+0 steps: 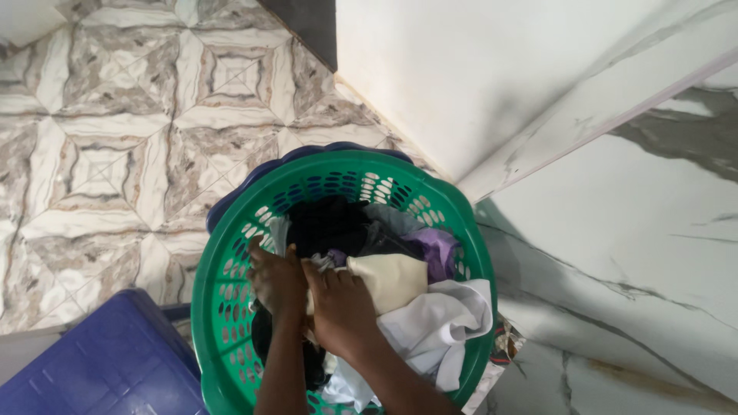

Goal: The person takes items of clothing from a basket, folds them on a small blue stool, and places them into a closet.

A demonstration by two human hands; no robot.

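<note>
Sorting step, I'd say: both in the basket point(223, 307); left hand point(275, 280) gripping dark cloth point(330, 223); right hand point(338, 307) clutching cream cloth point(396, 278); next needs a clean lift clear of the rim.

Soft, even daylight, faint shadow on the wall point(492, 92), perhaps slight blur.

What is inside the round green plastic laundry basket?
Inside the green basket: black cloth, purple cloth, cream cloth, white cloth, both hands reaching in. Lower layers are covered.
</note>
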